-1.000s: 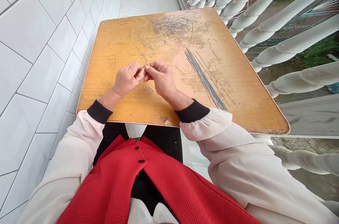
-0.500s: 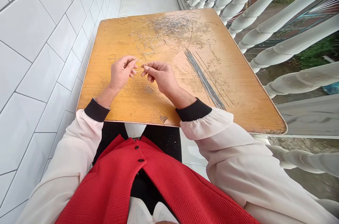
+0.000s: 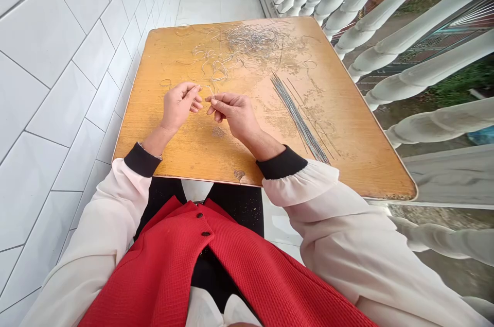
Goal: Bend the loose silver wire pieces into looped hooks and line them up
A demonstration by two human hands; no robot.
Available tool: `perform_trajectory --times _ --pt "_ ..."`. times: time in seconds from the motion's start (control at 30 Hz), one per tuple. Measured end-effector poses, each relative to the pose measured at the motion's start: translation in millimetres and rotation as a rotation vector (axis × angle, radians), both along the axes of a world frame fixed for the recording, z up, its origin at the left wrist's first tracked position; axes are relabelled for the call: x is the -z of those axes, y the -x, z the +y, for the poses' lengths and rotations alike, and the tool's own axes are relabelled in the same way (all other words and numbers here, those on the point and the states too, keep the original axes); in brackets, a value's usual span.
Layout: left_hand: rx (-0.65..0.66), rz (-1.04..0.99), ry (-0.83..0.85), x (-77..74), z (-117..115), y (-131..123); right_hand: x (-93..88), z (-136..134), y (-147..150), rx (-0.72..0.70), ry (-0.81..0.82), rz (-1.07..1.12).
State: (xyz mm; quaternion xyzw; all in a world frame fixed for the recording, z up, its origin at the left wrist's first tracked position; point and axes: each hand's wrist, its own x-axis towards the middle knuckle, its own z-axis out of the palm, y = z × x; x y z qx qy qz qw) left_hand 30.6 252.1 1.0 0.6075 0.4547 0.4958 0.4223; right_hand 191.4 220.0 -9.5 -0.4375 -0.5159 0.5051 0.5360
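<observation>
My left hand (image 3: 178, 104) and my right hand (image 3: 232, 110) hover over the near middle of a worn wooden table (image 3: 185, 154). Both pinch the ends of a thin bent wire (image 3: 208, 91) that arches between their fingertips. A tangled heap of curly wires (image 3: 252, 38) lies at the far side of the table. To the right of my right hand lies a bundle of straight wires (image 3: 299, 118), running diagonally.
A white tiled wall (image 3: 57, 74) runs along the left. A white balustrade (image 3: 389, 33) stands close on the right. Loose wire loops (image 3: 322, 125) lie beside the straight bundle. My red garment (image 3: 216, 270) fills the near foreground.
My hands were pressed together a second ago; they have drawn apart, the left one moving left and up, with the wire stretched between them.
</observation>
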Motion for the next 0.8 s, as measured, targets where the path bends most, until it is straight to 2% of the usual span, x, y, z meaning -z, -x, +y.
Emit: perform_trajectory --times 0.23,0.5,0.63,0.8 --pt "-0.002 -0.049 0.132 -3.9 -3.2 -4.2 2.5 -1.0 1.6 -0.024 -0.011 0.047" --pt "0.009 0.041 0.046 1.9 -0.2 -1.8 -1.4 -2.4 1.2 -0.057 0.001 0.007" --pt "0.046 0.038 0.007 3.9 0.3 0.3 -4.4 -3.2 2.1 -0.042 0.007 -0.012" --pt "0.016 0.053 0.003 2.3 1.2 3.9 -6.4 -2.5 1.0 0.019 0.01 0.007"
